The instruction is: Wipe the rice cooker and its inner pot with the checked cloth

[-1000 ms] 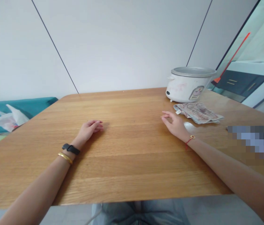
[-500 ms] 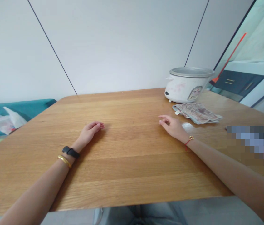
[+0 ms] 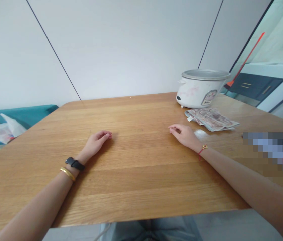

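My left hand (image 3: 95,143) rests on its side on the wooden table (image 3: 136,180), fingers loosely curled with nothing in them; a black band and a gold bangle circle that wrist. My right hand (image 3: 185,135) lies on the table to the right, fingers relaxed and slightly apart, holding nothing; a red string bracelet is on its wrist. A folded patterned cloth (image 3: 210,118) lies just beyond the right hand, not touching it. A white rice cooker (image 3: 200,89) stands behind the cloth at the table's far right.
A blurred patch (image 3: 273,152) covers something on the table's right edge. A teal seat with a white plastic bag (image 3: 2,130) is at the left. A white wall stands behind the table; a doorway with a dark cabinet opens at right.
My right hand has slid a little left, away from the cloth, and settled flatter on the table. The left hand has stayed put.
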Motion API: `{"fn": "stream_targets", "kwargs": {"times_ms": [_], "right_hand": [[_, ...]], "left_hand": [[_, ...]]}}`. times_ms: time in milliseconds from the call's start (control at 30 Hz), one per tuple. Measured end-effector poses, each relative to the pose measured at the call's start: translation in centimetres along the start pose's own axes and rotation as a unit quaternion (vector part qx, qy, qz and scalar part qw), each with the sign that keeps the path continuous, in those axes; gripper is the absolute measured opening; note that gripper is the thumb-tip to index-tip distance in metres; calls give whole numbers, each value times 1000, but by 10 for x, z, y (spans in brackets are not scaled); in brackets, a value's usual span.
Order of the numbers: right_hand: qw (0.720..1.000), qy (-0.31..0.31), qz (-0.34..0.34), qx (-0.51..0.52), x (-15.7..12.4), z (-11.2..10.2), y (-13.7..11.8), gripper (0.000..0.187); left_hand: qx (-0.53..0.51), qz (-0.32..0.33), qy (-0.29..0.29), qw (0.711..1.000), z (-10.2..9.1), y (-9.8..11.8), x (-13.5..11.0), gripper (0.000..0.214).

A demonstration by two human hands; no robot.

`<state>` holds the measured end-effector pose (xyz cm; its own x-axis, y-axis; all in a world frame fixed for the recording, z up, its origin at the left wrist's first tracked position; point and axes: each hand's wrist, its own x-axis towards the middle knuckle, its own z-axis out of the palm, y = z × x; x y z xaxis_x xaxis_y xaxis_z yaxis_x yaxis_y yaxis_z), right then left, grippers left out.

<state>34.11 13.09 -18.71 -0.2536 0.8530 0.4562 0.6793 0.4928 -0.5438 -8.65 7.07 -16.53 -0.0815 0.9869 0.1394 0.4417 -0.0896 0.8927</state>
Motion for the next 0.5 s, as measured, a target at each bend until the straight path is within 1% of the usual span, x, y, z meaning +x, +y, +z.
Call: {"fn": "stream_targets", "kwargs": {"times_ms": [200, 367, 500], "right_hand": [[1000, -6, -3, -18, 0, -2, -1, 23], [999, -37, -2, -31, -2, -5, -9, 24], [999, -28, -16, -28, -6, -4, -18, 23]], "left_hand": [[6, -1, 3, 1000, 0, 4, -1, 49], [-11, 8, 16, 1000, -1, 3, 0, 46], [-6, 26, 30, 999, -2, 3, 0, 42]]}}
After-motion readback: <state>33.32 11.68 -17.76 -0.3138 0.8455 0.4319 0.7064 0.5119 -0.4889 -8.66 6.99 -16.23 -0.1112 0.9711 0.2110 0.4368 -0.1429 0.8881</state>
